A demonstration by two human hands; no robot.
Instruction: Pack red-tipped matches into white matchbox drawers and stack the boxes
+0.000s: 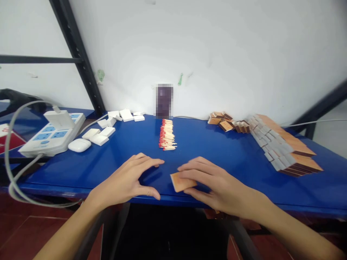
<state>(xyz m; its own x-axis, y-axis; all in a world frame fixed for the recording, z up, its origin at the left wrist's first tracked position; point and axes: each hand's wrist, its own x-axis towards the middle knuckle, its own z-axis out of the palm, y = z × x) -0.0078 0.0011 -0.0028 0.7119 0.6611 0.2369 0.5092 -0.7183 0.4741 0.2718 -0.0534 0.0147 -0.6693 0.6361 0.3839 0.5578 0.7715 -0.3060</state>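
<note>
My right hand (208, 180) grips a small orange matchbox (184, 182) between thumb and fingers, close above the table's front edge. Whether a tray sits inside it I cannot make out. My left hand (130, 178) is held to its left with thumb and fingers spread and nothing between them. Beyond both hands lies a column of red-tipped matches (167, 135), side by side on the blue table (135, 141).
White box trays (103, 136) lie scattered at the back left, beside a white rounded case (79, 144) and a power strip (54, 131). Rows of matchboxes (287, 144) are stacked on the right, with loose ones (226, 125) behind. A blurred dark rectangle (164, 101) leans at the wall.
</note>
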